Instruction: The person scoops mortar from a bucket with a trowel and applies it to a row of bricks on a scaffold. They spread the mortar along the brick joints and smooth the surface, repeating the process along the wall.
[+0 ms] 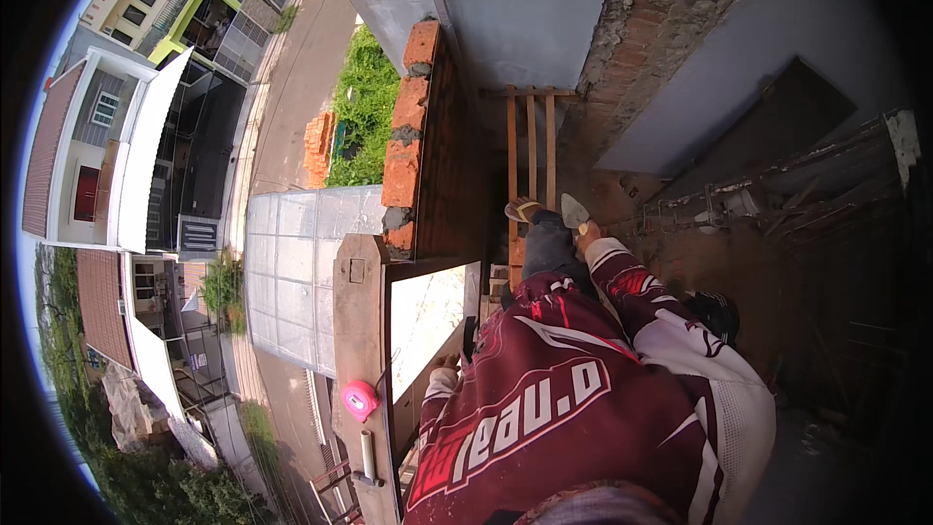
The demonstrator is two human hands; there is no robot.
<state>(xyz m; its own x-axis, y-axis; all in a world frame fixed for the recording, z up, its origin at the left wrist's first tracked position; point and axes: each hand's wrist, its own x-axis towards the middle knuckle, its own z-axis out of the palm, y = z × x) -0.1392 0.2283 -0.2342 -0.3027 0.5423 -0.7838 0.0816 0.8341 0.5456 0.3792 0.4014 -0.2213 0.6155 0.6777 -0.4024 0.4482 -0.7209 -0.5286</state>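
Observation:
My right hand (586,233) is closed around the handle of a pointed trowel (574,211), whose grey blade faces away from me. It hangs beside my bent leg in dark trousers, near my foot in a strapped sandal (525,210). My left hand (448,363) is low by my left side, close to the wooden frame (362,331) and a bright white panel (428,321). Its fingers are small and partly hidden, so their grip is unclear. A pink tape measure (360,401) lies on the wooden frame, above a short pale tube (367,452).
A low wall of orange bricks with mortar (403,136) runs ahead on my left. Narrow wooden slats (531,136) stretch ahead beneath my foot. A dark board (768,126) leans at the right. Far below on the left are a metal roof (311,272), a road and houses.

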